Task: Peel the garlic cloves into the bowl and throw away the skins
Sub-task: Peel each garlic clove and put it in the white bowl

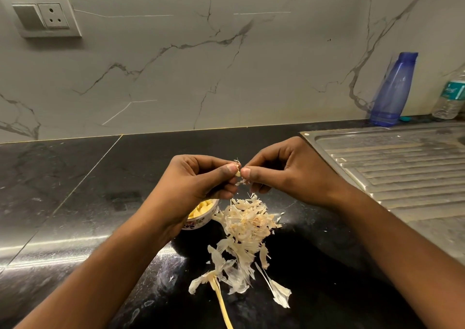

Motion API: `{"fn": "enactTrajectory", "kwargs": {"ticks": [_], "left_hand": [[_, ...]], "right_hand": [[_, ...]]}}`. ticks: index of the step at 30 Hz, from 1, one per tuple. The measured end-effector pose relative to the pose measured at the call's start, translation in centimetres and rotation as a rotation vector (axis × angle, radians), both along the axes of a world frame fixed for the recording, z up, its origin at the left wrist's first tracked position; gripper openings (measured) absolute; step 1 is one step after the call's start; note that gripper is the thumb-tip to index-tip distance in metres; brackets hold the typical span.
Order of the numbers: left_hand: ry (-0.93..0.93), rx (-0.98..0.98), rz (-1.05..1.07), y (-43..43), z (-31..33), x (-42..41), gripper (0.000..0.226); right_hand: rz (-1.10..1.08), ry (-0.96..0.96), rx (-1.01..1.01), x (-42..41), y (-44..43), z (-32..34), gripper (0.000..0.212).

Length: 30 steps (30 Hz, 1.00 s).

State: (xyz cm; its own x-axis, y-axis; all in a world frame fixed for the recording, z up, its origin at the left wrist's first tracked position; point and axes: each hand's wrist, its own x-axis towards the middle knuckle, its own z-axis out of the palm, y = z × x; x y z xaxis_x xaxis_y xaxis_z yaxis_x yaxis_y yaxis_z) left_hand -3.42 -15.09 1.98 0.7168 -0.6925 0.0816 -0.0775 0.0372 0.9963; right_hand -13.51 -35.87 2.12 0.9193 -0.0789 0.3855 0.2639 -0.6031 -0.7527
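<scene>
A garlic clove [238, 174] is pinched at centre frame between the left hand [201, 177] and right hand [284, 175]. Below them, skins [247, 228] are heaped beside the bowl [198, 224], which is partly hidden.

Bare left hand [197, 178] and right hand [286, 173], bare forearms [113, 265], short thumbnails [232, 168].

Open dark tabletop [63, 190] fills the left of the frame. At lower centre a heap of garlic skins [247, 228] blocks the way, and the bowl [198, 224] touches its left edge. The ridged drainboard [402, 167] takes up the right. A blue bottle [392, 92] and a clear bottle [449, 97] stand upper right.
</scene>
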Motion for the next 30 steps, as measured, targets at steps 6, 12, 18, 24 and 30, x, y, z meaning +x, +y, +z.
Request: {"fn": "enactTrajectory", "kwargs": {"ticks": [6,12,18,24,30], "left_hand": [[-0.149,0.049,-0.013,0.0,-0.2,-0.1,0.022],[-0.279,0.054,0.008,0.0,-0.3,0.0,0.016],[-0.267,0.026,0.014,0.0,0.0,-0.1,0.014],[-0.233,0.006,0.016,-0.1,0.1,-0.5,0.029],[-0.163,-0.029,0.035,0.0,0.3,-0.4,0.022]], "right_hand": [[-0.002,0.046,0.019,0.4,0.1,-0.4,0.012],[-0.014,0.03,0.061,0.7,0.7,-0.9,0.011],[-0.035,-0.048,0.101,0.9,1.2,-1.4,0.014],[-0.056,-0.11,0.026,0.9,1.2,-1.2,0.02],[-0.015,-0.075,0.132,0.9,1.1,-1.0,0.022]]}}
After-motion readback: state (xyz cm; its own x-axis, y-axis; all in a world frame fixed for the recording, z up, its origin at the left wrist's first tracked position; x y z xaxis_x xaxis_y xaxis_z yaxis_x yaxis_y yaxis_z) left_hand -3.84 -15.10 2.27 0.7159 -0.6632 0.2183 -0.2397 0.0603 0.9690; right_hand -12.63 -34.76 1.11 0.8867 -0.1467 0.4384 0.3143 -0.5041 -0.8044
